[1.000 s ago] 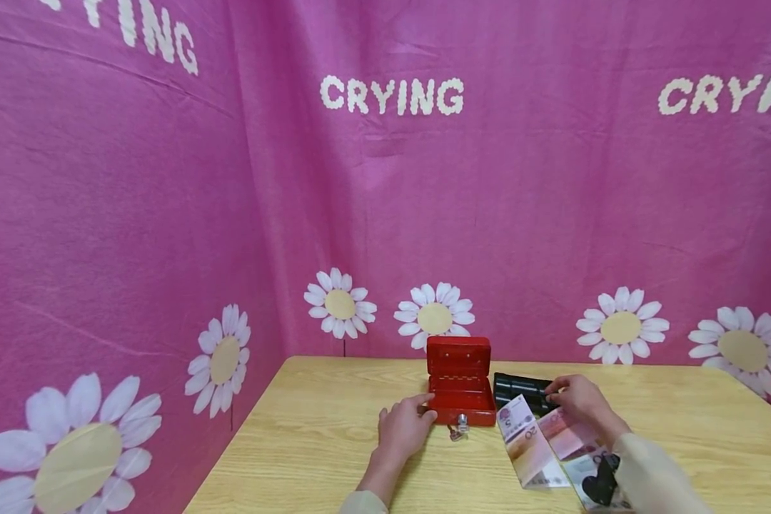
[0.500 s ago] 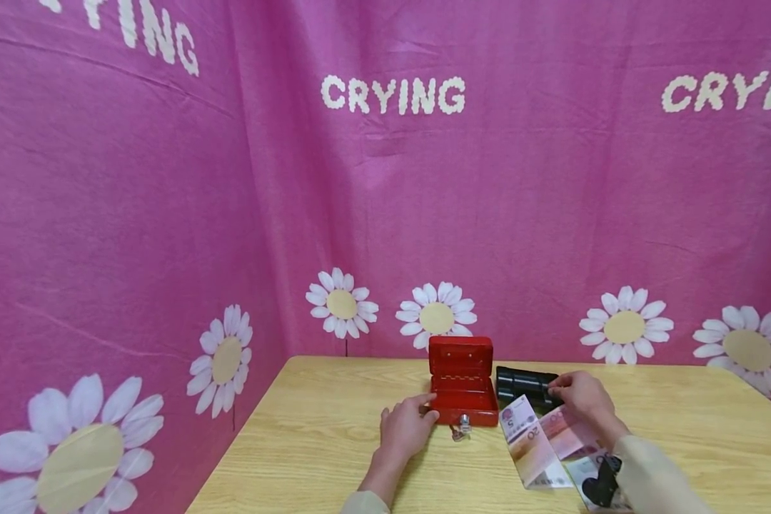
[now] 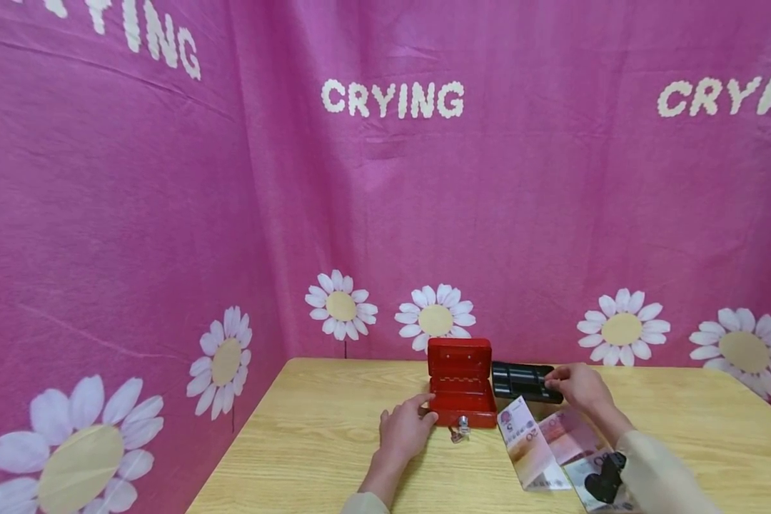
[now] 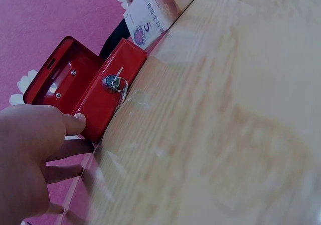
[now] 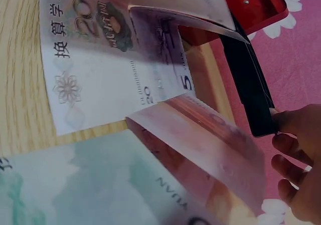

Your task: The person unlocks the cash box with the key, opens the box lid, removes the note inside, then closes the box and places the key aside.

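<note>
A small red cash box [image 3: 464,417] stands with its lid up, a key ring [image 4: 120,87] hanging from the key in its front lock. My left hand [image 3: 406,428] holds its left front corner, thumb [image 4: 75,124] on the front face and fingers around the side. To the right of the box, a black coin tray [image 3: 520,382] shows its compartments. My right hand [image 3: 583,391] pinches the tray's right end between thumb and fingers. In the right wrist view the tray [image 5: 246,79] appears nearly edge-on, its left part hidden behind a folded note.
Several play banknotes lie in front of the tray, including a 20 note [image 3: 532,453], a pink note [image 3: 568,432] and a greenish note [image 3: 585,478]. A black heart-shaped thing [image 3: 604,482] overlaps the greenish note. Pink cloth [image 3: 520,214] hangs behind the wooden table [image 3: 308,442].
The black tray first tips so its compartments turn from view, then shows them again, sitting slightly farther back. My right hand moves back with it. The left hand stays on the box.
</note>
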{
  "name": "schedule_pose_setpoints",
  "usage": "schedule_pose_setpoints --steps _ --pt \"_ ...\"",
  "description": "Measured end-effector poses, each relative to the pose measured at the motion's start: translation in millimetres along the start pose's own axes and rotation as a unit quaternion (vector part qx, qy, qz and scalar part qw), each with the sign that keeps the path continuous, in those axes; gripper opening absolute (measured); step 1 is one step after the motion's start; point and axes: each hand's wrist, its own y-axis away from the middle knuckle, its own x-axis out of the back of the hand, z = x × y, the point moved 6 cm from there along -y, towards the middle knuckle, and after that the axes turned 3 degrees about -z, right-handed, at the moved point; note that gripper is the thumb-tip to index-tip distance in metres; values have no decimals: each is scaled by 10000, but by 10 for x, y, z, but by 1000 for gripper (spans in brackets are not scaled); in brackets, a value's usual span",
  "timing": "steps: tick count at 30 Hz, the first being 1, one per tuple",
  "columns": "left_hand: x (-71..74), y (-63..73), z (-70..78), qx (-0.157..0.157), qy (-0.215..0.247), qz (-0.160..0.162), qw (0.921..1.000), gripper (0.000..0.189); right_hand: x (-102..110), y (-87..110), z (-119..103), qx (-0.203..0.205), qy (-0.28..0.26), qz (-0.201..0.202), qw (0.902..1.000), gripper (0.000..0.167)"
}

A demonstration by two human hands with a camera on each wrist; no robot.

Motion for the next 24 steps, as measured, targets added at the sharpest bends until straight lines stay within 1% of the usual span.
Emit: schedule_pose_setpoints --steps 4,7,14,24 --pt "2 10 5 10 -53 0 10000 44 45 8 -43 286 137 76 9995 17" --pt "9 18 13 -23 -95 1 10000 44 88 12 -75 433 184 116 9988 17" --pt "8 27 32 -95 -142 11 9999 42 198 44 -151 450 231 41 9987 18" --pt "29 28 24 8 -76 -18 10000 42 236 82 -219 477 248 -78 9985 16"
